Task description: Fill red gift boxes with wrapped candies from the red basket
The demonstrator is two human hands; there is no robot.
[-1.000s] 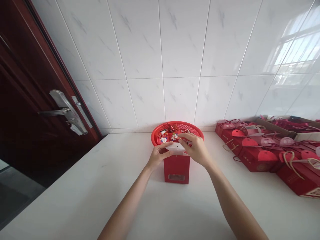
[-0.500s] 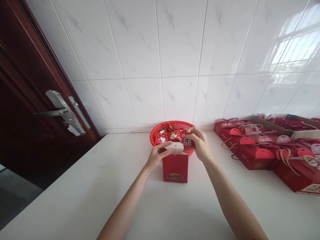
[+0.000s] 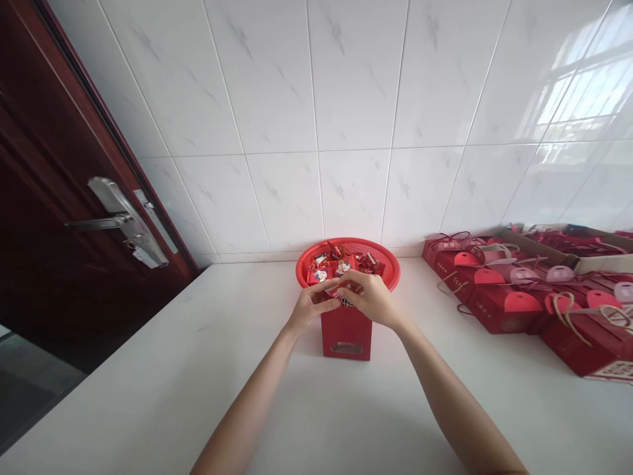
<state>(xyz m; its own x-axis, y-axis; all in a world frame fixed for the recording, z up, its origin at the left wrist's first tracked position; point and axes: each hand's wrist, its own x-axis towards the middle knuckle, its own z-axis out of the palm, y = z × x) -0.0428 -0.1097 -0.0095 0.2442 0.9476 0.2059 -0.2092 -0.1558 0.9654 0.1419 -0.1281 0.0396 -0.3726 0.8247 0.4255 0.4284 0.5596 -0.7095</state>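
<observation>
A red gift box (image 3: 347, 332) with a small oval window stands upright on the white table, its top mostly hidden behind my hands. My left hand (image 3: 310, 307) grips the box's upper left edge between thumb and fingers. Over the box's opening, my right hand (image 3: 368, 298) pinches a red snack packet (image 3: 347, 301) with black lettering, partly covered by the fingers. Right behind the box sits a red plastic basket (image 3: 393, 272) holding several red wrapped sweets (image 3: 342, 267).
Several red gift boxes (image 3: 494, 300) with rope handles stand grouped on the right of the white table (image 3: 198, 369). An open carton (image 3: 598, 265) lies behind them. A tiled wall (image 3: 277, 191) borders the back, and a dark red door (image 3: 59, 198) is at the left.
My right hand has carried the snack packet left and down from beside the basket to over the box's opening. My left hand has stayed on the box.
</observation>
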